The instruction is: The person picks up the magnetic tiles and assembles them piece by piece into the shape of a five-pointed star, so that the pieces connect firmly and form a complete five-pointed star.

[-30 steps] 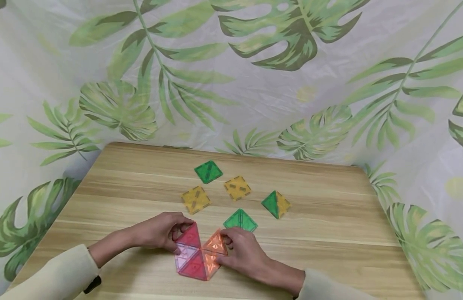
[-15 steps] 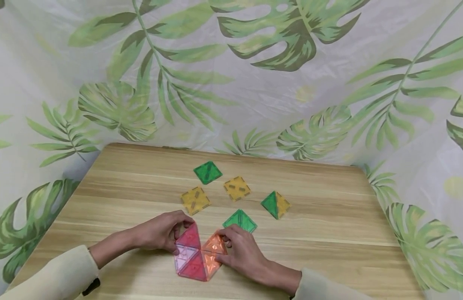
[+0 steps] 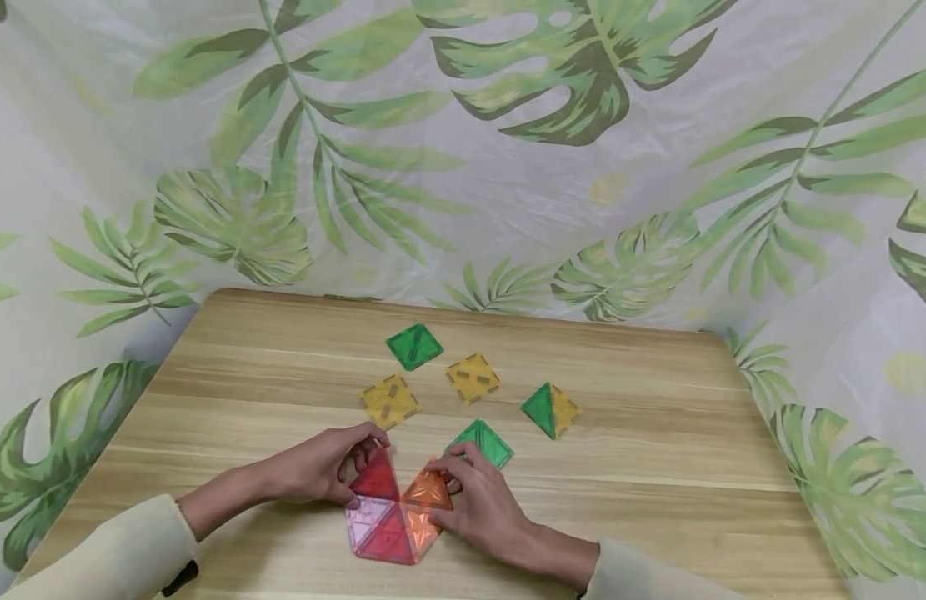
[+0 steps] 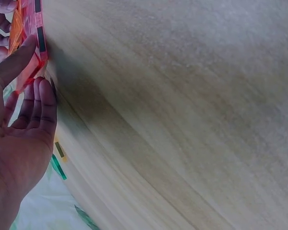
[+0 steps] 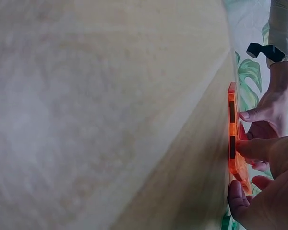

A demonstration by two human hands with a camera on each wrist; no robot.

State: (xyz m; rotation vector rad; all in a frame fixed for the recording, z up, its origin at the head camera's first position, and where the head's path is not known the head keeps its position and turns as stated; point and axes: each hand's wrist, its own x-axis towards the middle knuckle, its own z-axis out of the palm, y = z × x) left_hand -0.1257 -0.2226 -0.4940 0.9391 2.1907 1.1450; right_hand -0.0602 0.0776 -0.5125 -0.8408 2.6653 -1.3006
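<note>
In the head view, translucent magnetic tile triangles are joined edge to edge in a fan on the table. These are an upper red tile [image 3: 377, 481], a pale pink tile [image 3: 366, 518], a lower red tile [image 3: 390, 537], a lower orange tile [image 3: 422, 531] and an upper orange tile [image 3: 428, 490]. A wedge-shaped gap separates the two upper ones, which look tilted up. My left hand [image 3: 320, 467] holds the upper red tile by its outer side, thumb near the pink one. Opposite, my right hand [image 3: 483, 510] holds the orange tiles at their outer edges.
Behind the fan lie two yellow squares, one a yellow square tile [image 3: 390, 402], a green piece [image 3: 413, 347], and a half-green, half-yellow piece [image 3: 551, 410]. Another green piece [image 3: 489, 442] lies just behind my right hand. Leaf-printed cloth [image 3: 508, 225] surrounds the wooden table [image 3: 658, 500].
The upper red and upper orange tiles have darkened and tilted up, and the gap between their tips has narrowed a little. Both hands keep their hold; the pieces behind have stayed put.
</note>
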